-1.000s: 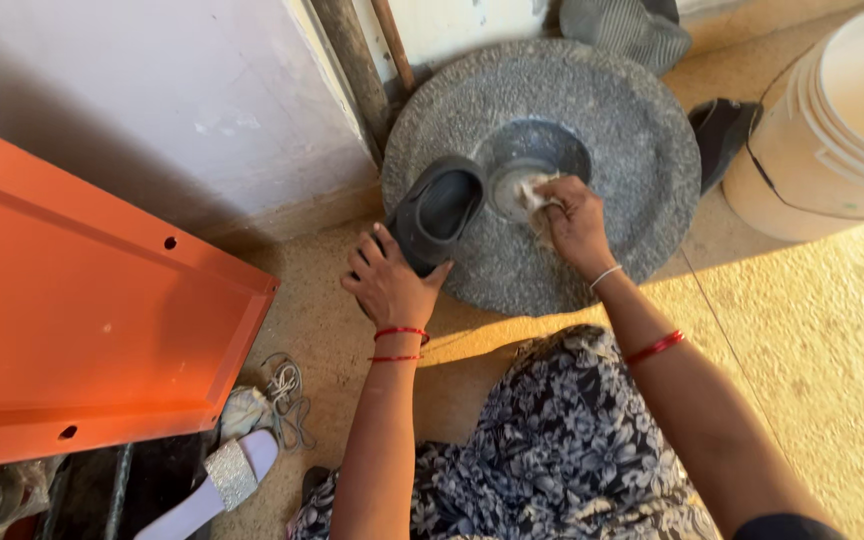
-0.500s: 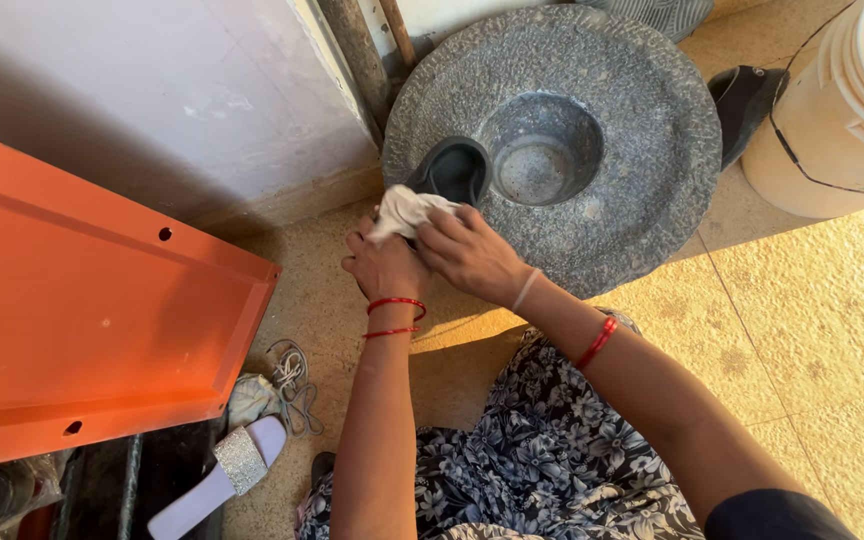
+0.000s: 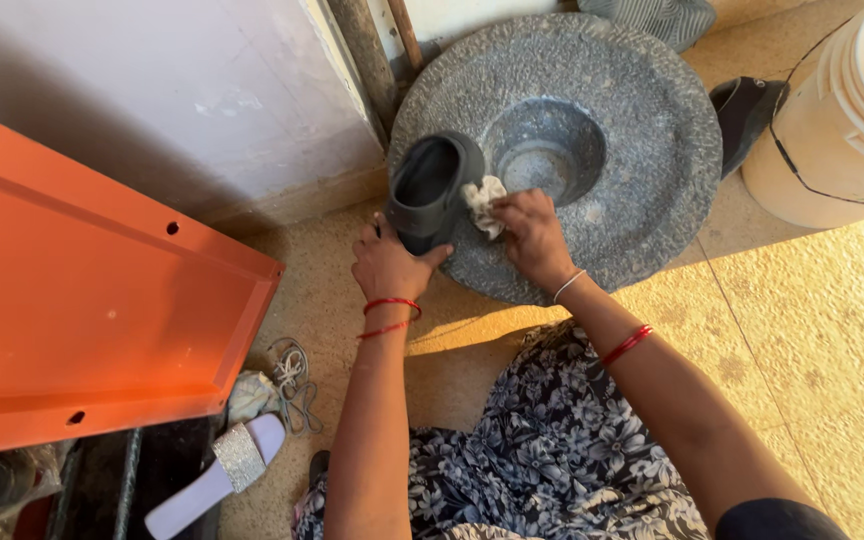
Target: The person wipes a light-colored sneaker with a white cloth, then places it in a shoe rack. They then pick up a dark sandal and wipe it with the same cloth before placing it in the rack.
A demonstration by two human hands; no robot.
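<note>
Nearest the camera, a dark floral-print garment (image 3: 562, 450) is seen across the lap, with both forearms extended forward over the floor (image 3: 812, 330). At the near left of the floor, a pale lilac sandal with a glittered strap (image 3: 217, 478) is recorded, and just beyond it a small tangle of cord and cloth (image 3: 277, 385). A large orange metal panel (image 3: 82, 300) is laid along the left side, against the white wall (image 3: 152, 90). The left hand (image 3: 389, 265), with red thread bangles at the wrist, is closed around the heel end of a dark grey clog (image 3: 430, 192); the clog is held tilted, with its toe end resting on the left rim of the round grey stone grinder (image 3: 632, 150). The right hand (image 3: 534, 238) is closed on a crumpled white cloth (image 3: 482, 200), which is pressed against the right side of the clog, over the stone's near-left surface. The stone's central hollow (image 3: 544, 150) lies just beyond the cloth. At the far right a cream plastic bucket (image 3: 842, 130) is noted, with a second dark shoe (image 3: 747, 108) between it and the stone. A grey striped item (image 3: 657, 15) is partly seen at the far edge.
</note>
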